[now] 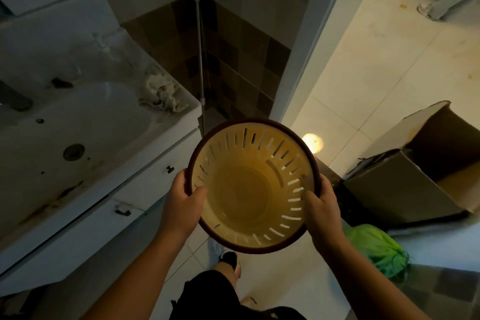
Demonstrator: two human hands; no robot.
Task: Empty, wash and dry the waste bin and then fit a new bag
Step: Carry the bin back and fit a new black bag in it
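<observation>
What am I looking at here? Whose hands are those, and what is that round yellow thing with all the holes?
There is one picture, taken by a camera worn on a person's head, looking down, so the hands are that person's own. The left hand and right hand each grip the dark rim of a waste bin. You are looking straight into it: yellow inside, slits around its wall, nothing in it. To the left is a white sink with a crumpled cloth on its edge. A mop handle leans in the corner. On the floor to the right are a cardboard box and a green bag.
</observation>
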